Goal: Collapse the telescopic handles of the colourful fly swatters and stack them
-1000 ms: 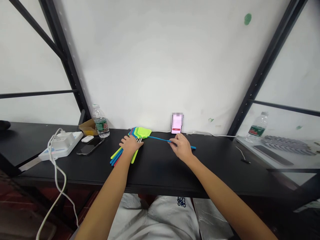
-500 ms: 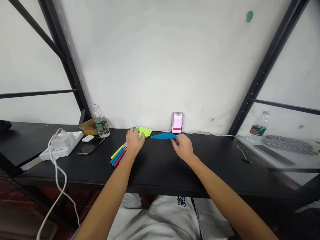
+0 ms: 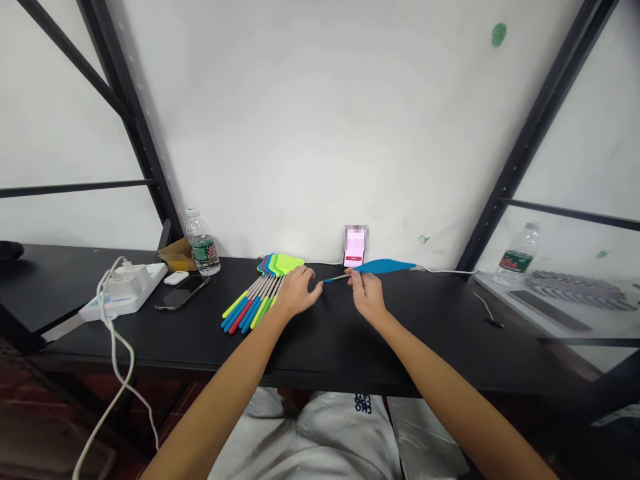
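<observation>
A blue fly swatter (image 3: pixel 384 267) sits in the right hand (image 3: pixel 367 297), its head toward 3 o'clock and its handle tip toward 9 o'clock. The thumb and fingers close together on the handle, just below the head. The swatter is over the black table (image 3: pixel 410 333), near the wall.

At 8 o'clock, the left hand (image 3: pixel 295 293) is open and empty, palm down, just beside the handle tip. Past it at 9 o'clock lies a fan of swatters (image 3: pixel 265 300), with green and blue heads and mixed handles.

At 11 o'clock, a standing phone (image 3: pixel 354 250) shows a blurred screen. Farther out at 9 o'clock are a water bottle (image 3: pixel 203 243), a cardboard box (image 3: pixel 175 255), a lying phone (image 3: pixel 181 293) and a power strip (image 3: pixel 123 290). At 3 o'clock, a second bottle (image 3: pixel 517 257) stands on a lower white surface (image 3: pixel 500 293).
</observation>
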### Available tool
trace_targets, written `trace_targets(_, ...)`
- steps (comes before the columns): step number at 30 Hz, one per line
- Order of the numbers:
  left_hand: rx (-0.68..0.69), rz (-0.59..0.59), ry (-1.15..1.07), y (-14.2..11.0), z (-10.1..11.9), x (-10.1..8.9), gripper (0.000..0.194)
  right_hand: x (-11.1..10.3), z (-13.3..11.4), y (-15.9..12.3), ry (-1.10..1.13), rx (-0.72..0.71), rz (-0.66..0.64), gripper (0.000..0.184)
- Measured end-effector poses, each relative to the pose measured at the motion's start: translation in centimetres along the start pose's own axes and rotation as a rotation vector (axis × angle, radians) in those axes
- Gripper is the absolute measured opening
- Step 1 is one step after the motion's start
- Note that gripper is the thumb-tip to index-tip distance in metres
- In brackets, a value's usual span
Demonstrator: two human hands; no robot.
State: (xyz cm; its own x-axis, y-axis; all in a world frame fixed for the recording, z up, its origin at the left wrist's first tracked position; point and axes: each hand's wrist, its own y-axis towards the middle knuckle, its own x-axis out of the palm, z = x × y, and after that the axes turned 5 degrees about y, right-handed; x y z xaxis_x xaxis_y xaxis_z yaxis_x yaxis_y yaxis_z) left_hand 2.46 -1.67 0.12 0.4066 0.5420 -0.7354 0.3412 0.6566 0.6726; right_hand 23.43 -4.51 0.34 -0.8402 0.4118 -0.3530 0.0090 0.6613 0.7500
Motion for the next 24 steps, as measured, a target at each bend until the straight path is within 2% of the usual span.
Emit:
trace_targets(9, 0.246, -0.017, 0.03, -0.4, 3.8, -0.5, 0.029, 0.2, -0.4, -0.2, 0.173, 0.131, 0.176, 0.056)
trace_targets(12, 0.282, -0.037, 0.087, -0.5, 3.8, -0.1, 0.025, 0.2, -0.5, -0.1, 0.179, 0.186, 0.258, 0.059)
trace_targets(16, 0.305, -0.092, 0.109, -0.6, 3.3, 0.6, 0.031, 0.2, -0.4, 0.2, 0.158, 0.214, 0.347, 0.059)
trace_targets(24, 0.259, -0.137, 0.107, -0.7, 3.1, 1.0, 0.038, -0.3, 0.5, 0.8, 0.086, 0.247, 0.391, 0.061)
